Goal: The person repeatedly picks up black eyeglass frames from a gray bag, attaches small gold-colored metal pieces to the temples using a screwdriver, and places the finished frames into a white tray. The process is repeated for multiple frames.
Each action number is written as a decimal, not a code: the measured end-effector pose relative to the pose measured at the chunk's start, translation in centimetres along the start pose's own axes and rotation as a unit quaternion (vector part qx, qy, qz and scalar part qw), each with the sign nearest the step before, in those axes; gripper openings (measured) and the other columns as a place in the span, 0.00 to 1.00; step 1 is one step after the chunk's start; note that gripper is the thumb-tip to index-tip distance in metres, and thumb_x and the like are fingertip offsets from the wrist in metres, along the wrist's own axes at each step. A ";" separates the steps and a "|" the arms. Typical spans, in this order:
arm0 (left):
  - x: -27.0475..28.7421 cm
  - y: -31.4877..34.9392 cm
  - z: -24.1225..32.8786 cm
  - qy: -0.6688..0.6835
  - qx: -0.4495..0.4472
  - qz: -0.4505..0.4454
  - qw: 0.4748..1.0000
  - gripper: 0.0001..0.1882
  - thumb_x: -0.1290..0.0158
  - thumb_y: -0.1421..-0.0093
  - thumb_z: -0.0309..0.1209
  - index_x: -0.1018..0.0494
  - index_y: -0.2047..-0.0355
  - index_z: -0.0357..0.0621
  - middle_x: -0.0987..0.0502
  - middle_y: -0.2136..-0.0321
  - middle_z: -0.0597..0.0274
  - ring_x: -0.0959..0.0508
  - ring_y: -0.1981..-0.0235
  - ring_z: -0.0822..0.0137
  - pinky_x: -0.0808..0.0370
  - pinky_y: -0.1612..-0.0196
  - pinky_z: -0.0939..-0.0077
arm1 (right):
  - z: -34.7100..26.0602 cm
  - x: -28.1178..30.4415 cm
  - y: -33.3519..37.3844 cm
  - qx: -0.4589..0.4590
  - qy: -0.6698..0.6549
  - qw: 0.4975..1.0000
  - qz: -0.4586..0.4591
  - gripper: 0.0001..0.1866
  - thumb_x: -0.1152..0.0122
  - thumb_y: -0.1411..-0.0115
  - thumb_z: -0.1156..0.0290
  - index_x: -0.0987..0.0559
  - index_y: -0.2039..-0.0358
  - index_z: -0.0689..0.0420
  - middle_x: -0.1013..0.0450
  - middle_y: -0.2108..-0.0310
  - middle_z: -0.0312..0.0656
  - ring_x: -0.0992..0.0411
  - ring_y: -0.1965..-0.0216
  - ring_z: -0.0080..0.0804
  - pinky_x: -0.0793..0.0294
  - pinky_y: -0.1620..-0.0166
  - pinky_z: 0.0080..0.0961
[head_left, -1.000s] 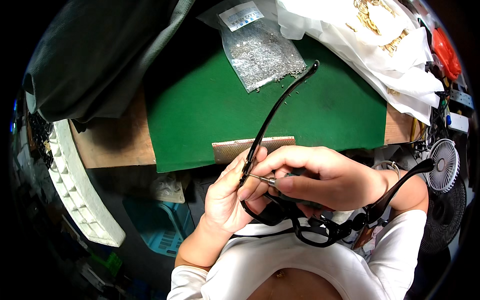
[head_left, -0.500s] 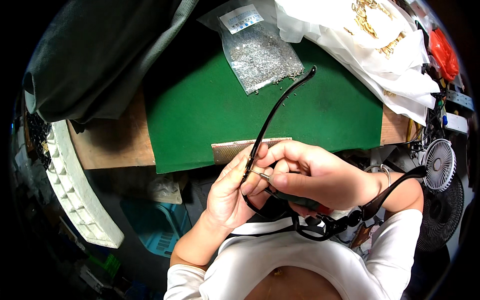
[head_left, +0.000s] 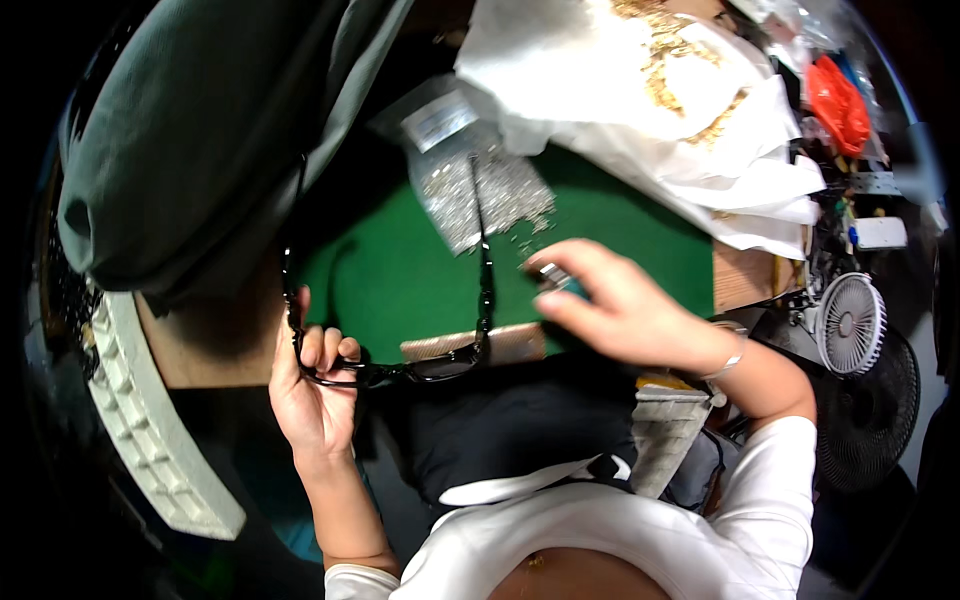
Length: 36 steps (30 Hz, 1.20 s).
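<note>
Over the near edge of the green mat (head_left: 385,315), my left hand (head_left: 315,405) holds the black sunglasses (head_left: 445,369) by one front corner, at their 9 o'clock, temples (head_left: 487,290) reaching toward 12. At their 2 to 3 o'clock, my right hand (head_left: 625,308) wraps a screwdriver (head_left: 556,274), near loose screws (head_left: 525,240); the clear screw bag (head_left: 450,205) lies toward 12. I'd judge a steady corner grip best, lenses untouched, the metal end well clear.
</note>
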State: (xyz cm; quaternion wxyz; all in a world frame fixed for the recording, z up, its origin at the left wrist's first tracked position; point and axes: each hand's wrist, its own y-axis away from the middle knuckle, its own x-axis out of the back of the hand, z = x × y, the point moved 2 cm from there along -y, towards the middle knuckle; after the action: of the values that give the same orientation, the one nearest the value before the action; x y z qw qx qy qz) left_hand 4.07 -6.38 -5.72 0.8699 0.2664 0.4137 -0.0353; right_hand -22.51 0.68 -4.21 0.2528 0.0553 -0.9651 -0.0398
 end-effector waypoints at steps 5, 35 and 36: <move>-3.9 2.4 -0.6 -0.644 -0.368 0.012 0.671 0.23 0.51 0.45 0.33 0.37 0.51 0.33 0.34 0.55 0.52 0.32 0.56 0.62 0.38 0.49 0.63 | -0.8 0.6 0.2 -0.081 -0.019 0.994 -0.068 0.14 0.51 0.45 0.69 0.36 0.61 0.62 0.34 0.65 0.52 0.32 0.62 0.46 0.33 0.59 0.34; -7.9 6.4 -3.4 -0.520 -0.208 -0.236 0.794 0.17 0.45 0.58 0.18 0.30 0.64 0.30 0.23 0.76 0.64 0.37 0.86 0.80 0.37 0.81 0.89 | -10.5 11.5 -3.4 -0.021 -0.026 0.998 0.058 0.05 0.41 0.52 0.73 0.26 0.77 0.60 0.32 0.82 0.31 0.36 0.82 0.14 0.37 0.80 0.14; -8.1 6.2 -3.5 -0.545 -0.206 -0.234 0.778 0.18 0.45 0.58 0.18 0.30 0.64 0.30 0.24 0.77 0.65 0.36 0.86 0.79 0.37 0.81 0.88 | -10.2 9.3 -2.9 0.029 -0.031 0.999 0.005 0.05 0.39 0.53 0.74 0.26 0.77 0.60 0.31 0.81 0.33 0.35 0.80 0.16 0.37 0.78 0.14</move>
State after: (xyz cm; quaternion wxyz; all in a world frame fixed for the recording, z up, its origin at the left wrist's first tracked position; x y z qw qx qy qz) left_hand -1.98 -0.63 1.17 0.9490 -0.0882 -0.0826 -0.2911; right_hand -25.33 -3.88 8.87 0.2209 0.0559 -0.9736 -0.0126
